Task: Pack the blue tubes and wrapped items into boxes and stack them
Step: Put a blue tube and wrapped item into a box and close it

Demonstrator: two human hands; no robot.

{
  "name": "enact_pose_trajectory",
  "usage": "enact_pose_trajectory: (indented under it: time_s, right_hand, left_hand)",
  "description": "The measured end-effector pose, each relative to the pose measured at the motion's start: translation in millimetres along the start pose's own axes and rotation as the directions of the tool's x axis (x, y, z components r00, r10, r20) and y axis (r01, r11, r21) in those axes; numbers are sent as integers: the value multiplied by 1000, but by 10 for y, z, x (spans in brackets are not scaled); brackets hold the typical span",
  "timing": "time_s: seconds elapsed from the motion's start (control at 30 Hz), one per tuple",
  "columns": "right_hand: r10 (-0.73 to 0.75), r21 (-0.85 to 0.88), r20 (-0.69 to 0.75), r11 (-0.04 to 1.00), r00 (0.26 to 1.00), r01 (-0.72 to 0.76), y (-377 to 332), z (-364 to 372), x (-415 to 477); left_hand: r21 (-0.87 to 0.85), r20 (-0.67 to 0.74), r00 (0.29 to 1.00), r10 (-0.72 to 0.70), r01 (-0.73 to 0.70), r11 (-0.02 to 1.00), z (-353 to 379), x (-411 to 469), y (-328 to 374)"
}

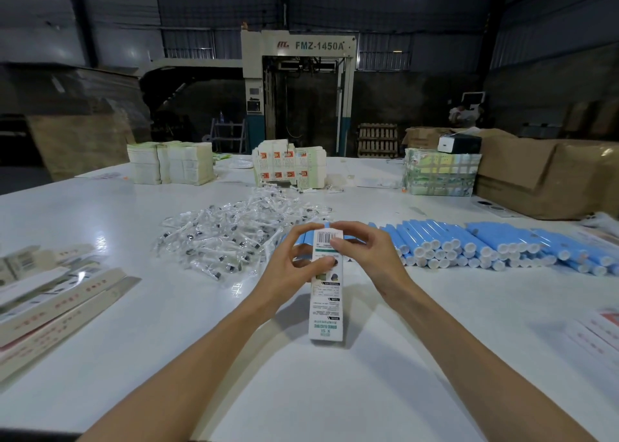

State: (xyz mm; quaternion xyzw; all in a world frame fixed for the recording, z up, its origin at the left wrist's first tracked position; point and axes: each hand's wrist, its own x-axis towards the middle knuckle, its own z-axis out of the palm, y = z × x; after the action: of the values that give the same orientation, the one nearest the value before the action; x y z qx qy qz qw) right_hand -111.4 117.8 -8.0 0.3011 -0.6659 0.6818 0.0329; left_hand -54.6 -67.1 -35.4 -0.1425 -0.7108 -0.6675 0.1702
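A long white printed box (pixel 326 301) stands tilted on the white table (pixel 167 324), its barcode end up. My left hand (pixel 291 261) grips the box's upper part from the left, thumb on its front. My right hand (pixel 365 254) pinches the top flap end from the right. Behind my hands lie rows of blue tubes (pixel 485 244) with white caps, stretching to the right. A heap of clear-wrapped items (pixel 231 234) lies behind and to the left of my hands.
Flat, unfolded boxes (pixel 57 294) lie at the left edge. Stacks of folded cartons (pixel 170 162), printed boxes (pixel 289 167) and a strapped bundle (pixel 440 173) stand at the table's far side. Large brown cartons (pixel 542 173) sit at the right. Leaflets (pixel 599 327) lie at the near right.
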Motion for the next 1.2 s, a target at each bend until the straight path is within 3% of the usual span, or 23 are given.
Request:
enact_pose_trajectory:
  time_s: [0.43,0.53,0.67,0.73,0.83,0.93,1.03,1.1,1.2]
  right_hand:
    - [1,51,-23,999,1000,0,135,43,-3]
    - [119,208,-11,971,993,-115,169,98,-20]
    - [273,87,89,956,958,-281,111,111,-110]
    - [376,102,171,913,911,-396,88,158,-166]
    - [414,128,226,885,882,-448,63,151,-265]
    - [388,20,173,917,905,-397,-44,59,-392]
    - [304,-296,79,917,949,-269,-156,-90,-546]
    - [221,-569,-33,798,975,-200,-231,-289,-653]
    - [63,-853,-224,469,973,-227,-405,-757,-859]
  left_hand:
    - [-24,-7,1000,3,-4,1000,31,-4,-21]
    - [-63,-21,1000,-1,0,998,11,20,-18]
    - [-101,-52,999,-4,-1,995,-6,7,-6]
    - [-123,-52,999,-2,-5,992,-1,-8,9]
    - [-136,-60,998,35,-43,990,54,-18,22]
    - [-82,-15,997,80,-81,993,127,-40,6]
    - [117,56,993,99,-105,988,154,-52,-50]
    - [265,107,988,111,-136,955,143,-45,-117]
    - [495,194,963,187,-261,829,130,-10,-271]
